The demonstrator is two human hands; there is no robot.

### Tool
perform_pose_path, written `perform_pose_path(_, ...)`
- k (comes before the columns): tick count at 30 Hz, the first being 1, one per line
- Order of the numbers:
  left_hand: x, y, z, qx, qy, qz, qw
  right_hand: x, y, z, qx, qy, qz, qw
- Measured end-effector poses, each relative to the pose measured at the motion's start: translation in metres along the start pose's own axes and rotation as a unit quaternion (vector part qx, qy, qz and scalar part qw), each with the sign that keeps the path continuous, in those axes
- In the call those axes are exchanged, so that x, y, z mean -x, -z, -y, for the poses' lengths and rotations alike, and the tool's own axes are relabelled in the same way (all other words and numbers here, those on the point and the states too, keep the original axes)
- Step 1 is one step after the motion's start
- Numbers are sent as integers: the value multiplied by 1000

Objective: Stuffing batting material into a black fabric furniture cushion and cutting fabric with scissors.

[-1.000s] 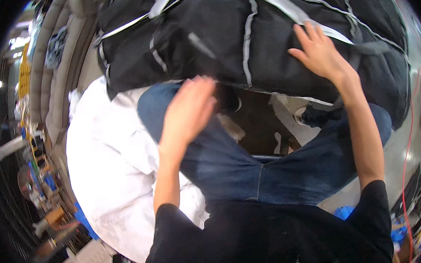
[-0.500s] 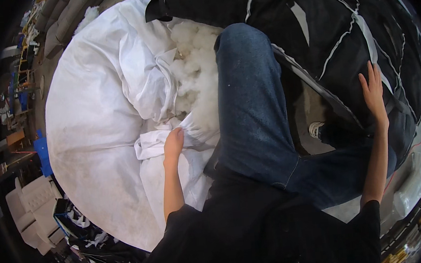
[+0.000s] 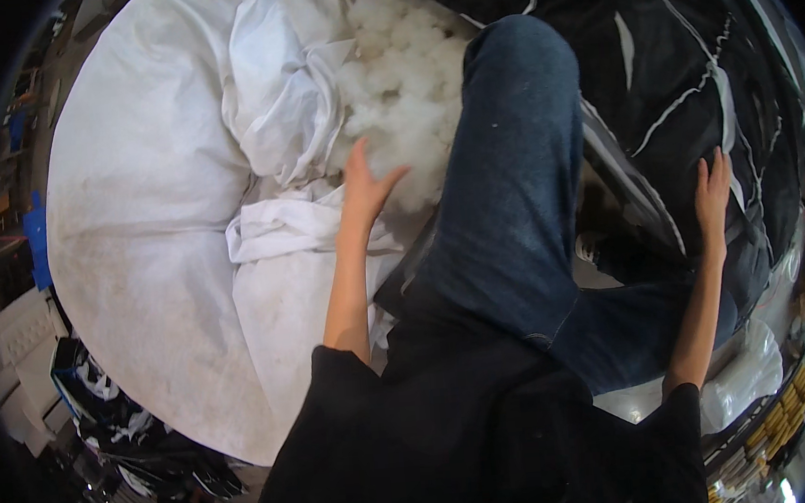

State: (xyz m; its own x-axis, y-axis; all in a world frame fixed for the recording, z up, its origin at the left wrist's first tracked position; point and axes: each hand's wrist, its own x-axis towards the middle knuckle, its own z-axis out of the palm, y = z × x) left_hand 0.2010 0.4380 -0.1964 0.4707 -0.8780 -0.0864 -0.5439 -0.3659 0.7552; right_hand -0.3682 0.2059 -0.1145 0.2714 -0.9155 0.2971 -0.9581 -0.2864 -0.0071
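Observation:
A big round bag of white cloth [image 3: 141,168] fills the left side, its folded opening bunched toward the middle. Fluffy white stuffing [image 3: 404,91] spills from that opening, beside my raised knee. My left hand [image 3: 369,188] is at the lower edge of the stuffing, thumb and fingers apart and holding nothing. On the right lies a large black cover [image 3: 667,131] with pale frayed seams. My right hand [image 3: 715,194] rests on it with fingers stretched out, the fingertips beside a white strip [image 3: 726,108].
My bent leg in blue jeans [image 3: 523,166] stands between the white bag and the black cover. Clear plastic wrap [image 3: 741,376] lies on the floor at lower right. A pale tufted seat [image 3: 26,338] and a dark heap of fabric [image 3: 144,447] are at left.
My left hand has let go of the white cloth and moved up and right to the stuffing, fingers spread. My right hand stays on the black cover. The view has shifted.

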Motion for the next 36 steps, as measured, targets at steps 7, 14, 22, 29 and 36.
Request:
perform_pose_path(7,9,-108,9,-53,5,70,996,-2,-8,4,7,-7,6,1000)
perform_pose_path(14,8,-36,75,11,-25,100,995,4,1,10,25,-21,-1,999)
perform_pose_path(22,-16,197,96,558,64,107,820,-9,-14,9,63,-4,-5,998)
perform_pose_path(29,-109,109,-65,519,53,216,825,-13,56,27,-157,-38,-37,986)
perform_pose_path(36,-153,-61,-357,490,-37,401,774,-6,123,100,-822,-172,114,531)
